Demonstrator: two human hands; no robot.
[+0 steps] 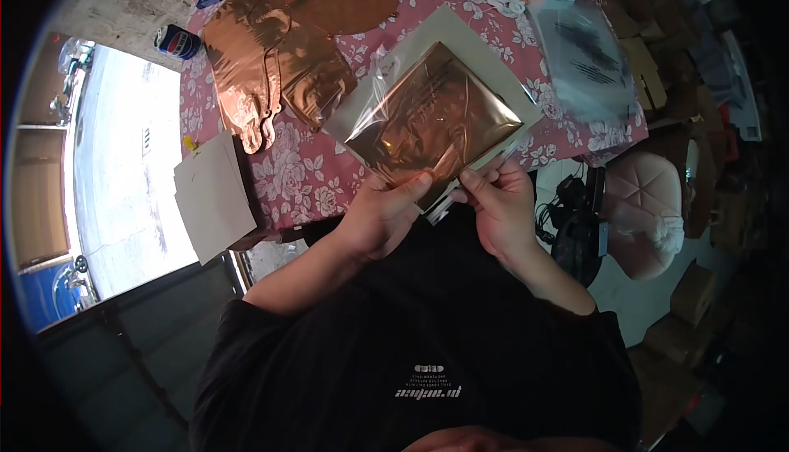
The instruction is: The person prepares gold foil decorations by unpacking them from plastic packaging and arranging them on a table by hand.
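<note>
A copper-coloured foil piece inside a clear plastic bag (pixel 436 115) is held between both hands near the table's front edge. My left hand (pixel 386 209) is closed on the bag's lower left edge, its thumb on top. My right hand (pixel 500 201) pinches the near corner on the right, thumb on top and fingers partly hidden beneath. Under the bag lies a pale, flat sheet (pixel 448 29), its corners showing around it.
Copper-coloured foil balloons (pixel 246 57) lie flat across the pink floral tablecloth (pixel 288 172). Clear plastic bags (pixel 583 62) are stacked on the right. A dark blue can (pixel 177 43) stands at the far left, with white card sheets (pixel 212 197) nearer. A pink padded stool (pixel 643 214) is at right.
</note>
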